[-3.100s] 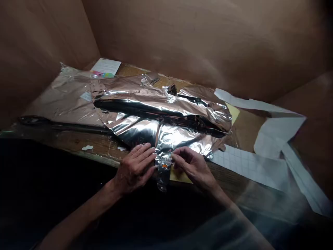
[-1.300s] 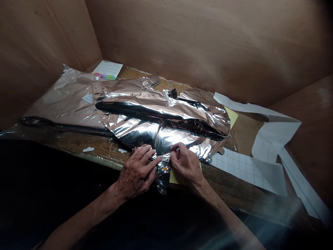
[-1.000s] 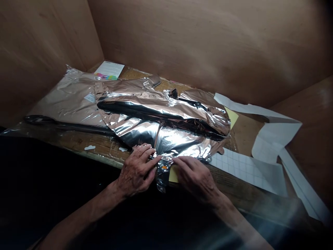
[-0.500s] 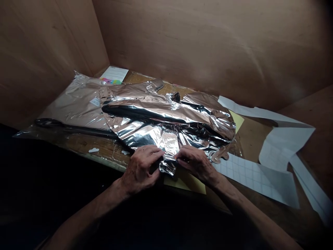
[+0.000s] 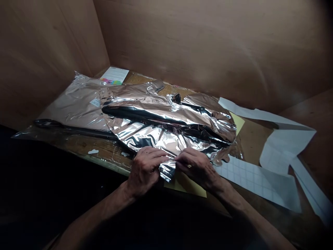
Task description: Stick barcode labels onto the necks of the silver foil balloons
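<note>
Wooden counter (image 5: 105, 147), crumpled foil piece (image 5: 156, 106) lying across it.
Left hand (image 5: 145, 166) and right hand (image 5: 199, 166) at its near edge, fingers (image 5: 156, 155) clamped on it (tips partly hidden); small foil tab (image 5: 168, 171) sticks out between them.

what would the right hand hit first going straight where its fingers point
The right hand would probably meet the crinkled silver foil flap first, then the left hand; depth is unclear.

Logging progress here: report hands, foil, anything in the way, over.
Left hand, right hand: both pinching silver foil tab. Crinkled foil piece spread beyond. Yellow sheet partly covered by right hand.
</note>
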Demonstrator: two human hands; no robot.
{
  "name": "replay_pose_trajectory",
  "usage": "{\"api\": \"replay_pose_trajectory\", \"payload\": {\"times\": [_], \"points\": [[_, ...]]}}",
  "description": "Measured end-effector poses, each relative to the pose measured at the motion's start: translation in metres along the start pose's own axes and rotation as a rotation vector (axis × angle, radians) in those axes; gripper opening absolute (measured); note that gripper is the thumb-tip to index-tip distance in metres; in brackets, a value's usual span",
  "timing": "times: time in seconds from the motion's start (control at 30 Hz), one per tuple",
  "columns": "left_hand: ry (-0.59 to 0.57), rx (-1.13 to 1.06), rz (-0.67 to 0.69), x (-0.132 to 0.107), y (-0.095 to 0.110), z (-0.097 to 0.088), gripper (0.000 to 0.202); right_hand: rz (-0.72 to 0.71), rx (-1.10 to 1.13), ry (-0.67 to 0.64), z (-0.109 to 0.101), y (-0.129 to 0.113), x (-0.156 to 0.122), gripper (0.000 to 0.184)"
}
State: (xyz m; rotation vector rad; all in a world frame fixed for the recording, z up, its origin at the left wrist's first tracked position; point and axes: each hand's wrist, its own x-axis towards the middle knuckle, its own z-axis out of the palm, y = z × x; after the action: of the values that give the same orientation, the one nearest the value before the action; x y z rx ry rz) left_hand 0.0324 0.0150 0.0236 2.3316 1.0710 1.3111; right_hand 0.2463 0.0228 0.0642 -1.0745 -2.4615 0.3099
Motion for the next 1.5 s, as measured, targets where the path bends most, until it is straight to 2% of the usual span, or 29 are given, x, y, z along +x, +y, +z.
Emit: {"api": "replay_pose_trajectory", "payload": {"times": [0.1, 0.27, 0.43, 0.53, 0.6, 0.73, 0.8, 0.87, 0.93, 1.03, 1.17, 1.23, 1.37, 1.43, 1.5], "points": [[0.071, 0.003, -0.001, -0.004, -0.001, 0.003, 0.034, 0.072, 0.081, 0.040, -0.003, 0.003, 0.003, 0.020], [0.105, 0.038, 0.022, -0.008, 0.001, 0.004, 0.023, 0.179, 0.331, -0.002, -0.011, 0.012, 0.008, 0.021], [0.105, 0.086, 0.140, -0.011, 0.001, 0.002, 0.022, 0.458, 0.506, 0.112, -0.018, 0.004, 0.016, 0.024], [0.043, 0.106, 0.317, -0.016, -0.002, 0.001, 0.020, 0.546, 0.575, 0.158, -0.024, 0.002, 0.027, 0.030], [-0.066, 0.102, 0.386, -0.020, -0.004, 0.000, 0.023, 0.541, 0.560, 0.208, -0.028, 0.009, 0.039, 0.033], [-0.259, 0.068, 0.360, -0.025, -0.007, -0.008, 0.037, 0.571, 0.413, 0.304, -0.041, 0.042, 0.077, 0.043], [-0.295, 0.040, 0.346, -0.026, -0.007, -0.012, 0.055, 0.600, 0.282, 0.325, -0.050, 0.065, 0.102, 0.047], [-0.327, 0.034, 0.338, -0.026, -0.007, -0.015, 0.060, 0.663, 0.099, 0.329, -0.056, 0.088, 0.128, 0.049], [-0.358, 0.041, 0.330, -0.027, -0.009, -0.015, 0.058, 0.759, -0.130, 0.318, -0.054, 0.109, 0.151, 0.045], [-0.358, 0.039, 0.334, -0.029, -0.012, -0.014, 0.055, 0.846, -0.408, 0.226, -0.034, 0.132, 0.174, 0.037], [-0.352, 0.014, 0.320, -0.031, -0.013, -0.012, 0.053, 0.815, -0.472, 0.136, -0.007, 0.138, 0.179, 0.029], [-0.347, 0.000, 0.288, -0.031, -0.013, -0.011, 0.053, 0.758, -0.500, 0.150, -0.008, 0.129, 0.172, 0.026], [-0.365, 0.003, 0.255, -0.031, -0.015, -0.009, 0.055, 0.461, -0.529, 0.272, -0.020, 0.099, 0.140, 0.034], [-0.369, -0.001, 0.278, -0.033, -0.017, -0.011, 0.054, 0.384, -0.493, 0.163, -0.018, 0.082, 0.117, 0.033], [-0.343, -0.018, 0.291, -0.036, -0.019, -0.014, 0.051, 0.347, -0.417, -0.088, -0.013, 0.063, 0.096, 0.030]]}}
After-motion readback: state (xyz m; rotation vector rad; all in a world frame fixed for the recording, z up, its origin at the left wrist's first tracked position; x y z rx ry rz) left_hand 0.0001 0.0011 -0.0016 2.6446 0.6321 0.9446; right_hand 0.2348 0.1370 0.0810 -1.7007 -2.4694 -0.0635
